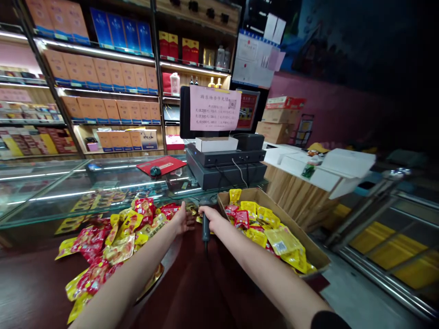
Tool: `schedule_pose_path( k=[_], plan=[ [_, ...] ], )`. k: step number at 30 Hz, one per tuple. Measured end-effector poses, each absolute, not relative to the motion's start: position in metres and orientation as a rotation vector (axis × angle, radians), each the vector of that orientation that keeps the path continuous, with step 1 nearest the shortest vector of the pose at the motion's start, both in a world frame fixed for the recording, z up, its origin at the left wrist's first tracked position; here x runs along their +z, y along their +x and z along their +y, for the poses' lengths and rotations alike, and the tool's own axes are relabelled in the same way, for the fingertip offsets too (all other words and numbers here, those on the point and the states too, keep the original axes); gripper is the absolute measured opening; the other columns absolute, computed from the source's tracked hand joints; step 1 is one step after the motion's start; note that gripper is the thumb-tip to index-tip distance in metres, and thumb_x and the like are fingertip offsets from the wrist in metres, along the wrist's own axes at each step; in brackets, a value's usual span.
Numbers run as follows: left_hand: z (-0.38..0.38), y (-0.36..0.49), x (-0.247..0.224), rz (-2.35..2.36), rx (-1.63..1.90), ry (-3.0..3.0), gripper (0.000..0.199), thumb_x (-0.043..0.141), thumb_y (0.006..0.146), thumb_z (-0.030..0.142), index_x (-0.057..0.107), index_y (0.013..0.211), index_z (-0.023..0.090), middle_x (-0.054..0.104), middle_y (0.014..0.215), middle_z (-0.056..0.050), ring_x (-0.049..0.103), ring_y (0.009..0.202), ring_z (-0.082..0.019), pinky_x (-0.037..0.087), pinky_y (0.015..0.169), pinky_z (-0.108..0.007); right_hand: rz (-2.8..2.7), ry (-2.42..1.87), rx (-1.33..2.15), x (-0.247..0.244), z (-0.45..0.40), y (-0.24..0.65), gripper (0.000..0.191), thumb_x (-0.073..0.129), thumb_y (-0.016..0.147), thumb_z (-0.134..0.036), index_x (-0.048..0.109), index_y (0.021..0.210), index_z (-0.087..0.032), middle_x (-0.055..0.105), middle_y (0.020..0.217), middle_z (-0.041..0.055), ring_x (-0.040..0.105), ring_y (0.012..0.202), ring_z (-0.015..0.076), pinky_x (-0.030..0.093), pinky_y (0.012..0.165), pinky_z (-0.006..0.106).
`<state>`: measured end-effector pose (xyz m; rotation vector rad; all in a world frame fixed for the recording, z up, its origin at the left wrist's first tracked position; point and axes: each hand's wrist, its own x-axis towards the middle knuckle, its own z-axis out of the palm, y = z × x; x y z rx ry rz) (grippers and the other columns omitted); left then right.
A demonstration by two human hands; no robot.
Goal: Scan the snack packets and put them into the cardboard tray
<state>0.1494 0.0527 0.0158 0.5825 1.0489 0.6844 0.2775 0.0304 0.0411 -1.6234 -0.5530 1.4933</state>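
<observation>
Your right hand (210,218) grips the slim, dark, corded handle (206,229) near its top, likely for control, between the red-and-yellow plastic packets (128,226) beside your loosely open left hand (184,221) and the brown cardboard box (313,250), whose walls contain similar packets (256,235).

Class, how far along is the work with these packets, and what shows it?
Looks done: many packets lie in the cardboard box. In hand: the right hand grips a dark handle; the left hand is open beside it. Possibly left: a loose pile outside the box, though whether it belongs inside is unclear.
</observation>
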Motion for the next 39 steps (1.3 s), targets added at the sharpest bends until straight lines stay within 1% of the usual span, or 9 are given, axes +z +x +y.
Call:
schedule_pose_path(
  k=[6, 11, 14, 19, 23, 26, 28, 33, 39],
  plan=[
    [0.063, 0.170, -0.009, 1.028, 0.787, 0.545, 0.046, 0.028, 0.092, 0.052, 0.055, 0.101, 0.015, 0.064, 0.092, -0.011, 0.062, 0.077, -0.018, 0.051, 0.071, -0.033, -0.594, -1.594, 1.465, 0.033, 0.039, 0.271, 0.014, 0.063, 0.063, -0.009, 0.052, 0.065, -0.017, 0.044, 0.040, -0.0061, 0.045, 0.036, 0.0110, 0.038, 0.038, 0.023],
    [0.046, 0.163, -0.011, 1.073, 0.819, 0.581, 0.006, 0.053, 0.087, 0.020, 0.054, 0.086, 0.014, 0.060, 0.067, -0.003, 0.059, 0.057, -0.010, 0.052, 0.066, -0.025, -0.600, -1.568, 1.497, 0.027, 0.015, 0.266, 0.016, 0.068, 0.063, -0.010, 0.053, 0.062, -0.016, 0.046, 0.039, -0.0049, 0.050, 0.039, 0.0120, 0.039, 0.040, 0.022],
    [0.026, 0.153, -0.007, 1.116, 0.784, 0.629, 0.013, 0.066, 0.078, 0.018, 0.054, 0.079, 0.013, 0.057, 0.057, -0.001, 0.056, 0.049, -0.010, 0.052, 0.059, -0.026, -0.597, -1.552, 1.580, 0.023, -0.007, 0.263, 0.015, 0.066, 0.064, -0.008, 0.053, 0.061, -0.016, 0.049, 0.040, -0.0037, 0.050, 0.038, 0.0120, 0.043, 0.042, 0.024],
    [-0.015, 0.128, 0.000, 1.208, 0.747, 0.666, 0.031, 0.077, 0.066, 0.033, 0.055, 0.074, 0.013, 0.049, 0.044, 0.004, 0.044, 0.036, -0.007, 0.041, 0.041, -0.019, -0.582, -1.439, 1.713, 0.023, -0.050, 0.261, 0.010, 0.057, 0.070, -0.006, 0.054, 0.066, -0.015, 0.055, 0.047, -0.0023, 0.054, 0.043, 0.0103, 0.051, 0.053, 0.026],
    [-0.050, 0.112, 0.005, 1.143, 0.731, 0.646, 0.037, 0.075, 0.066, 0.042, 0.058, 0.085, 0.016, 0.063, 0.063, -0.002, 0.061, 0.055, -0.014, 0.052, 0.055, -0.026, -0.595, -1.267, 1.777, 0.031, -0.088, 0.265, 0.008, 0.055, 0.069, -0.006, 0.057, 0.072, -0.013, 0.061, 0.057, 0.0000, 0.059, 0.052, 0.0099, 0.054, 0.063, 0.026],
    [-0.070, 0.105, 0.008, 1.008, 0.755, 0.623, 0.032, 0.074, 0.070, 0.032, 0.059, 0.094, 0.017, 0.069, 0.084, -0.006, 0.067, 0.072, -0.019, 0.056, 0.072, -0.039, -0.600, -1.182, 1.746, 0.032, -0.116, 0.272, 0.014, 0.059, 0.066, -0.007, 0.058, 0.077, -0.014, 0.064, 0.064, 0.0006, 0.062, 0.059, 0.0112, 0.054, 0.067, 0.028],
    [-0.077, 0.101, 0.008, 0.982, 0.804, 0.619, 0.027, 0.072, 0.073, 0.023, 0.058, 0.095, 0.017, 0.069, 0.088, -0.007, 0.068, 0.075, -0.019, 0.055, 0.076, -0.041, -0.588, -1.176, 1.663, 0.030, -0.135, 0.276, 0.019, 0.064, 0.062, -0.007, 0.057, 0.078, -0.015, 0.066, 0.071, 0.0005, 0.062, 0.063, 0.0115, 0.055, 0.066, 0.029],
    [-0.083, 0.095, 0.006, 0.989, 0.893, 0.679, 0.021, 0.068, 0.077, 0.024, 0.059, 0.094, 0.017, 0.069, 0.083, -0.006, 0.067, 0.069, -0.018, 0.056, 0.068, -0.034, -0.618, -1.170, 1.535, 0.028, -0.175, 0.275, 0.025, 0.071, 0.056, -0.015, 0.061, 0.079, -0.015, 0.067, 0.082, 0.0033, 0.063, 0.069, 0.0127, 0.053, 0.060, 0.026],
    [-0.089, 0.104, 0.006, 0.934, 0.875, 0.719, 0.013, 0.059, 0.084, 0.028, 0.059, 0.088, 0.015, 0.065, 0.068, -0.004, 0.061, 0.054, -0.012, 0.053, 0.054, -0.025, -0.900, -1.215, 1.545, 0.040, -0.203, 0.260, 0.016, 0.065, 0.062, -0.027, 0.058, 0.063, -0.013, 0.057, 0.050, -0.0011, 0.051, 0.040, 0.0090, 0.041, 0.037, 0.020]
  ],
)
